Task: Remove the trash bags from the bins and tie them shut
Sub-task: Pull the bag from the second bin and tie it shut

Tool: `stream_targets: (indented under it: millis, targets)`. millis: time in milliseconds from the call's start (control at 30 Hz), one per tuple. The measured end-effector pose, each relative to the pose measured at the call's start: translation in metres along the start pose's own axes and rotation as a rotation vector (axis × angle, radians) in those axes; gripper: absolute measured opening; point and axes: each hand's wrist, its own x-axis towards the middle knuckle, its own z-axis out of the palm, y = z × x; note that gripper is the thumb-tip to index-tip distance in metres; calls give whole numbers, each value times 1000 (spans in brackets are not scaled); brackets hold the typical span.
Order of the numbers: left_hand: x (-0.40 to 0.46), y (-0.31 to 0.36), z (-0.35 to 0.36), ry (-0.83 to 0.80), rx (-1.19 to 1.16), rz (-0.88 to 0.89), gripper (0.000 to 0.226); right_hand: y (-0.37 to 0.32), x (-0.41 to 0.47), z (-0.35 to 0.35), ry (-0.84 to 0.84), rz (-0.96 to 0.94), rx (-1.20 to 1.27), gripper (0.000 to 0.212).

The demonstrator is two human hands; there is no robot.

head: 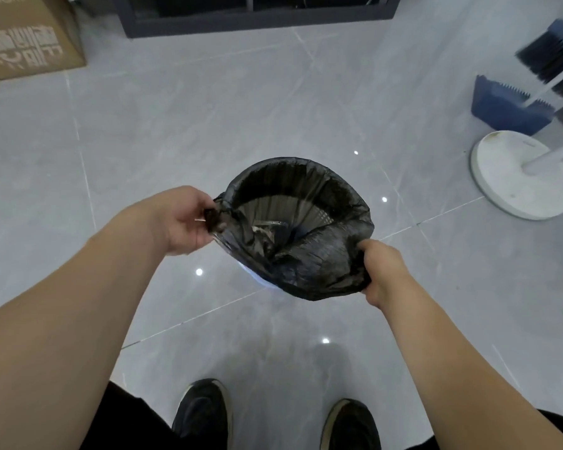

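While both hands pinch the bag (306,254) off the bin (301,203) rim — left hand (186,220) clamping its left edge, right hand (382,271) gripping the near-right hem — ready to pull straight up, mouth stretched between.

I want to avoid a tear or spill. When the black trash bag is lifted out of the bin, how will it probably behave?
The trash bag looks thin and floppy: it crumples where the left hand and right hand grip it. It is probably light, since only a few scraps show inside. The film is sheer enough to show the bin's ribs, so it may stretch or tear.
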Motion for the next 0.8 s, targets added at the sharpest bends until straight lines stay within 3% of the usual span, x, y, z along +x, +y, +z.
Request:
stream_targets:
  millis: [133,200,267,333,433,567,633,733,800]
  targets:
    - [-7,4,9,-95,-135,-18,16,-13,-6,2,-25,19,-53,29]
    - [-7,2,18,-21,-35,58,17,-17,-6,1,-5,-16,-47,19]
    - [-3,0,27,120,172,211,16,-22,-5,-1,7,-55,-38,15]
    - [3,0,33,192,223,387,14,-26,3,-3,20,-111,-37,12]
    - [11,11,40,117,36,557,20,-35,18,-2,126,-287,-83,6]
    - [22,30,45,-146,-292,505,16,-49,20,8,207,-509,-128,31]
    - [19,34,50,-246,-352,498,20,-57,20,15,176,-533,31,30]
    - [6,43,60,-339,-468,507,38,-74,11,18,70,-449,461,25]
    - [-5,49,67,-406,-611,517,32,-85,4,16,-50,-404,668,23]
